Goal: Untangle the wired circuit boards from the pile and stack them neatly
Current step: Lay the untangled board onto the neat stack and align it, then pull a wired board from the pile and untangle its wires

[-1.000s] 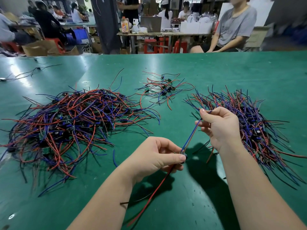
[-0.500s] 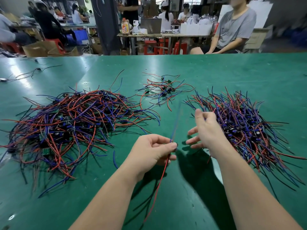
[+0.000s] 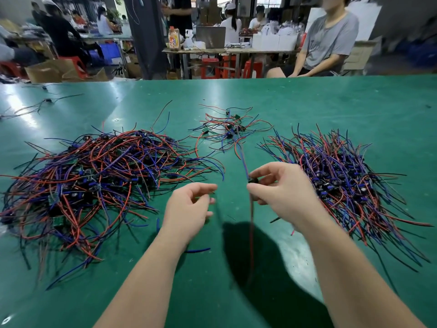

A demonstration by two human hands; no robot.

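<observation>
Head view: right hand (image 3: pixel 281 192) pinches a small dark circuit board (image 3: pixel 253 181), thin blue wire (image 3: pixel 243 162) above, red wire (image 3: pixel 251 228) below; left hand (image 3: pixel 189 209), which held it before, is loose and empty beside it.

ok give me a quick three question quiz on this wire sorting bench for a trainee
1. True or false: the right hand is empty.
2. Where is the big tangled pile? A on the person's left, B on the person's right, C on the floor.
3. Fill in: the small pile lies ___ from the person than the combed pile.
Key: 1 false, it pinches a wired board; 2 A; 3 farther.
</observation>
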